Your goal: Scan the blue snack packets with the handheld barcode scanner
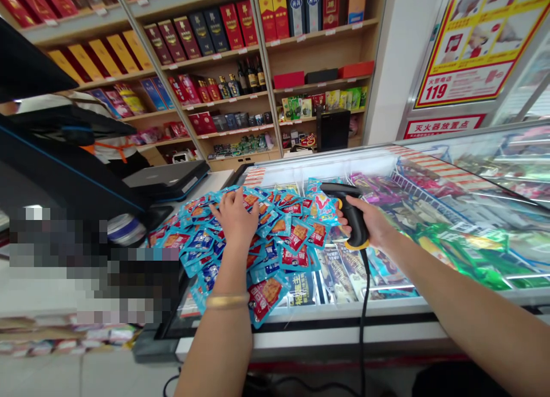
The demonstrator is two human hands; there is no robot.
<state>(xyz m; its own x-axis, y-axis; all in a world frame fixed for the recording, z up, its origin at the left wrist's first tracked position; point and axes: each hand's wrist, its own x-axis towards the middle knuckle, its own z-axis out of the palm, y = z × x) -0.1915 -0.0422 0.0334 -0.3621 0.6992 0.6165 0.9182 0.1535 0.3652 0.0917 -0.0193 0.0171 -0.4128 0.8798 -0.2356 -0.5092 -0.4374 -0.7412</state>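
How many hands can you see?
2: the left hand on the packets, the right hand around the scanner. Another person at the left may have hands hidden.

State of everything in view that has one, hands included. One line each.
Left hand: open, fingers spread on the packets
Right hand: closed around the scanner's handle
Barcode scanner: held up; whether it is triggered cannot be told
Scanner cord: hanging down from the handle
Snack packets: heaped loosely, overlapping
Bangle: worn near the left wrist
Wine bottles: upright on the shelf
Red boxes: standing upright
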